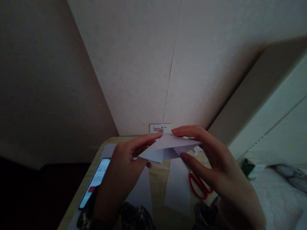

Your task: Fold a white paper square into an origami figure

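Between my two hands is a folded piece of white paper (168, 143), held above the table, with a triangular flap on top and creased layers beneath. My left hand (129, 163) pinches its left corner between thumb and fingers. On the other side, my right hand (213, 159) grips the right part, thumb below and fingers along the upper edge. Under the right hand lie red-handled scissors (199, 187), their blades partly hidden. White paper sheets (177, 188) rest on the table below the folded paper.
The wooden table (157, 191) stands against a wall with a power socket (160, 128). A lit phone (97, 180) lies at the table's left, partly covered by my left arm. Paper scraps (197, 149) lie near the back right. White bedding (275, 198) is at the right.
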Available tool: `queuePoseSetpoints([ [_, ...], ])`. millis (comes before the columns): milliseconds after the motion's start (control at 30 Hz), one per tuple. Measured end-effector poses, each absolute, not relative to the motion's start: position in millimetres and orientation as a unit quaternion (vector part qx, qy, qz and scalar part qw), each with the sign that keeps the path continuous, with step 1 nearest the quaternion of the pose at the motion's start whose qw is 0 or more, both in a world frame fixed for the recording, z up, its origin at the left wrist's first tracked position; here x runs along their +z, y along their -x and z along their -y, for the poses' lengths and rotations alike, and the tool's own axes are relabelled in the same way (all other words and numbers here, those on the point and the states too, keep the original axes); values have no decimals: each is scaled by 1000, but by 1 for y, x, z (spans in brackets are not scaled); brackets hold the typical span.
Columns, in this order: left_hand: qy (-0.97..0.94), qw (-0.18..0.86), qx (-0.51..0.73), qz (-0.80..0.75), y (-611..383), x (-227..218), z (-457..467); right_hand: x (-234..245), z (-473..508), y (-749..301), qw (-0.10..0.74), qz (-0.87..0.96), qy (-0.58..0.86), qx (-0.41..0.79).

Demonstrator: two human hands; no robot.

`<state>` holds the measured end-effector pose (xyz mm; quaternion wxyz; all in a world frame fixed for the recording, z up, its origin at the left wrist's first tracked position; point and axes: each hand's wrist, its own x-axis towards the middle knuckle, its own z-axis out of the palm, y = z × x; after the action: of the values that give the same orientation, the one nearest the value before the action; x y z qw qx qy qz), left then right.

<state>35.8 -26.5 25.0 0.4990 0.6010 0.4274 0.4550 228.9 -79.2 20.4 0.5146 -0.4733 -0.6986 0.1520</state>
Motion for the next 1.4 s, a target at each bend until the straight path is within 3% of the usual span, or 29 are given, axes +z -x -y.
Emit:
queuePoseSetpoints([
  [300,-661,459,443,-395,-28,16,25,17,72,-231,535,620,535,207],
  [500,-702,524,397,-273,-20,10,25,19,75,-218,579,544,564,225],
  [733,-701,483,400,-341,-33,19,30,14,81,-207,621,474,579,232],
  [967,-563,568,458,-389,-41,27,42,18,82,-201,643,443,561,276],
  [1400,-485,606,493,-394,-47,23,35,14,78,-209,619,489,560,255],
])
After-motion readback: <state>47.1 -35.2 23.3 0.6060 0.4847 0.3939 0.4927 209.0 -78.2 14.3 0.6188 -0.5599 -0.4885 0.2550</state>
